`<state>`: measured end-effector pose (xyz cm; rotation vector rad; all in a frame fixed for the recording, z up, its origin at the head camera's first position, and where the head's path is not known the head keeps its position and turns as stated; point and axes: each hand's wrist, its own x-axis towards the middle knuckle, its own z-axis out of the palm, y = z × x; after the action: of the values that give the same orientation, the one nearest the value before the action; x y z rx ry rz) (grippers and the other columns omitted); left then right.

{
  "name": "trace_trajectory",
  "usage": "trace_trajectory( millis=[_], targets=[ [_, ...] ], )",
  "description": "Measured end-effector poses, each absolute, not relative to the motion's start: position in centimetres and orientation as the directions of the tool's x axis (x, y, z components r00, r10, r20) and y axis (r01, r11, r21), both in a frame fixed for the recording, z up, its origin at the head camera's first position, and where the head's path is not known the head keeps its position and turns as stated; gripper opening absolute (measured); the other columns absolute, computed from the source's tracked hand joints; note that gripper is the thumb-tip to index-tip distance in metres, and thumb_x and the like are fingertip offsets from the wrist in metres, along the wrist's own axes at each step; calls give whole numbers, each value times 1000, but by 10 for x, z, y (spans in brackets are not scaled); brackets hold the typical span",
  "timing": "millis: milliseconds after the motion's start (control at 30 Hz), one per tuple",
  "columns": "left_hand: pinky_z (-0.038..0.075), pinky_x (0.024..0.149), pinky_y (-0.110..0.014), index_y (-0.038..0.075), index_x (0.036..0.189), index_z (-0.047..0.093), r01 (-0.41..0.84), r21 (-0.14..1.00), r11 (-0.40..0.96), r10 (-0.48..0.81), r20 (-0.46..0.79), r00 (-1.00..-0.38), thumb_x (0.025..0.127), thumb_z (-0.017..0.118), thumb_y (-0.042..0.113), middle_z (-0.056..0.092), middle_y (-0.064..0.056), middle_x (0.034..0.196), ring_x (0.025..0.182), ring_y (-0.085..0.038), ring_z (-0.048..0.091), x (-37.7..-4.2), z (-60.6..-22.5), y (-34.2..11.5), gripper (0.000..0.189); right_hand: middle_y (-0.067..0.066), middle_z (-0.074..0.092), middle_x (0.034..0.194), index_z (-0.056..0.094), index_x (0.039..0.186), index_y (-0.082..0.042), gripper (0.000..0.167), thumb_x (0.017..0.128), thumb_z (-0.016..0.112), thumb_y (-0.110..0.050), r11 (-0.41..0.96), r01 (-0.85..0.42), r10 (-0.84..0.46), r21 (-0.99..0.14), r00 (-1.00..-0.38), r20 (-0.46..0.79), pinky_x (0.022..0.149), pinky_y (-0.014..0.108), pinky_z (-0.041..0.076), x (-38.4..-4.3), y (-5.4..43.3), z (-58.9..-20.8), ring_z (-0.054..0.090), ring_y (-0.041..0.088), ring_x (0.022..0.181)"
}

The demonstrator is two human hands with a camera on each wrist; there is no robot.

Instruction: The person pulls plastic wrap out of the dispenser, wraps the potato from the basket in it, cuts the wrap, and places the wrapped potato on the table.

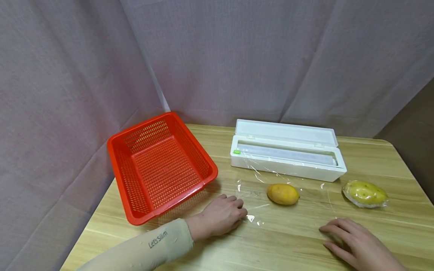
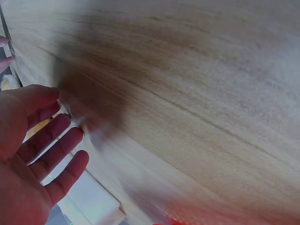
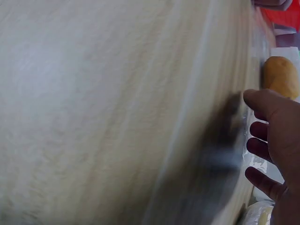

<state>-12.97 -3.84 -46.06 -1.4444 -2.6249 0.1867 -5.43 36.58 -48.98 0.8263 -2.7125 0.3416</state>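
Mango [image 1: 283, 194]: lies on clear film [image 1: 261, 206], beyond and between my two hands, touching neither. Left hand [image 1: 222, 216]: at the film's left side, over the table [image 1: 271, 248], fingers loosely bent, nothing visibly gripped; contact with the film cannot be told. Right hand [image 1: 357, 241]: near the film's right side, thumb and fingers parted, nothing gripped. Box [image 1: 305, 172]: farther from my hands than the mango, lid folded back, film running over its front edge. Wrapped fruit [image 1: 366, 192]: beyond my right hand. Basket [image 1: 166, 173]: red, beyond my left hand and to its left
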Motion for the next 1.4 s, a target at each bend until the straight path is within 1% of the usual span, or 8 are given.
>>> trace_trajectory(
  millis=[133,233,300,433,667,833,1067,1400],
  targets=[
    [44,66,-25,29,94,76,831,-211,515,856,67,-513,102,69,30,62,10,87,83,-11,62,-130,-460,-38,11,-25,61,108,76,108,-32,48,67,100,-22,789,-606,-545,-101,-767,339,82,11,45,-56,370,-495,61,0,94],
    [43,65,-24,29,93,76,831,-235,504,861,67,-504,101,70,28,63,10,87,83,-10,62,-130,-461,-38,11,-24,61,108,77,109,-32,29,83,92,-35,767,-635,-572,-87,-739,356,82,14,46,-58,372,-496,61,0,94],
    [41,65,-24,30,93,76,830,-250,499,864,69,-499,101,70,27,63,10,88,83,-10,62,-130,-462,-38,11,-24,61,108,77,108,-32,19,99,74,-49,750,-656,-585,-86,-718,377,81,15,46,-60,372,-497,60,0,93],
    [41,66,-24,29,93,75,826,-266,496,866,82,-494,101,69,27,63,11,88,84,-10,62,-132,-464,-38,10,-23,61,105,77,104,-34,46,110,40,-61,734,-674,-593,-82,-695,407,81,19,47,-64,373,-497,60,1,91],
    [47,70,-27,25,91,70,823,-139,551,833,158,-530,99,73,28,62,10,85,85,-11,65,-137,-457,-38,8,-23,64,102,78,100,-33,12,90,85,-33,784,-613,-527,-99,-742,414,87,18,44,-65,374,-485,63,5,91],
    [48,68,-30,22,90,68,805,-32,592,790,222,-572,98,74,27,63,9,84,80,-12,66,-143,-444,-38,10,-19,67,102,78,101,-28,8,98,77,-35,781,-608,-486,-145,-736,471,95,11,37,-68,373,-471,63,5,94],
    [49,64,-29,22,88,66,781,66,622,735,295,-610,93,71,19,59,10,81,73,-10,60,-149,-431,-35,8,-6,73,100,78,100,-20,53,108,46,-61,747,-628,-435,-216,-708,556,114,6,23,-80,372,-460,55,-1,110],
    [50,65,-26,21,92,69,691,221,688,618,321,-718,95,72,16,65,8,93,77,-9,64,-159,-425,-25,6,1,76,94,80,95,-13,62,111,42,-60,752,-638,-423,-167,-661,620,111,4,25,-101,370,-449,61,11,93]
  ],
)
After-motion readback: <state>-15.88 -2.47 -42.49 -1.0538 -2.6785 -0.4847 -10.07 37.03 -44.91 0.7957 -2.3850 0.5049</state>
